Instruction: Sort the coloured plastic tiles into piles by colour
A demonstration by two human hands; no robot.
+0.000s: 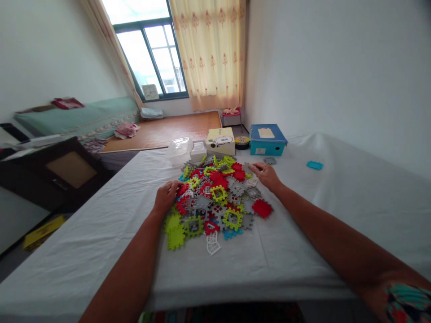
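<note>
A heap of plastic interlocking tiles (218, 193) in red, lime green, grey, white and blue lies on the white-covered table. Some tiles are solid squares, others open frames or small window lattices. At the heap's left edge, my left hand (167, 196) has its fingers curled beside a red tile (182, 190); what they grip, if anything, is hidden. On the far right side of the heap, my right hand (266, 175) pinches a grey tile (248, 168). A red tile (262, 208) lies at the heap's right edge, and white lattice pieces (213, 244) lie at its near edge.
Behind the heap stand a clear plastic container (179, 150), a yellow and white box (220, 141), a round dark tin (242, 142) and a blue box (267, 139). A blue tile (314, 165) and a grey tile (270, 160) lie apart on the white cloth (289, 251).
</note>
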